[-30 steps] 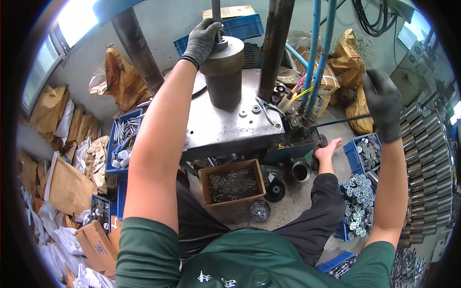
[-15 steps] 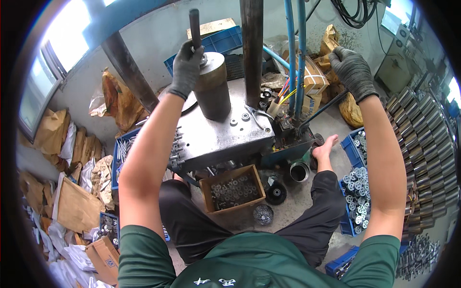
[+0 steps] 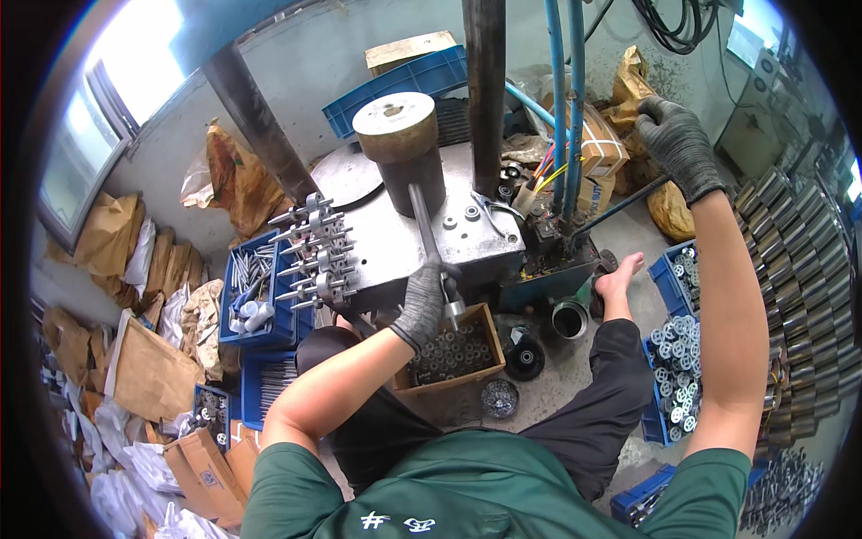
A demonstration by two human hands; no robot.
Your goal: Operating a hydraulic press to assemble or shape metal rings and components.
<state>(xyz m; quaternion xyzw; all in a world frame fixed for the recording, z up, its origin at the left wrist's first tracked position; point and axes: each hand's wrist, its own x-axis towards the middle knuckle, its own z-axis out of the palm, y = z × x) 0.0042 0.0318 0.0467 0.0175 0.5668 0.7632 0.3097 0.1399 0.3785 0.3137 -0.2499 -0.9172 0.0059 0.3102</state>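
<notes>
Fingers of the left hand [image 3: 424, 301] clench a long steel rod [image 3: 429, 235] over the cardboard box of small parts [image 3: 449, 352], near the press table [image 3: 404, 242]. Right hand [image 3: 675, 142] grasps the black lever [image 3: 620, 207] at far right. Advise keeping the rod steady, clear of the cylindrical die [image 3: 400, 148].

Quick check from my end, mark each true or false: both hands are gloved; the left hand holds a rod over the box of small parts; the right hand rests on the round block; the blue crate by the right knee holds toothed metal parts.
1. Both hands are gloved. True: the left hand and the right hand wear dark gloves.
2. The left hand holds a metal rod above the cardboard box of small parts. True.
3. The right hand rests on the round block. False: it is out to the right, at a dark lever.
4. The blue crate holds toothed metal parts. True.
</notes>
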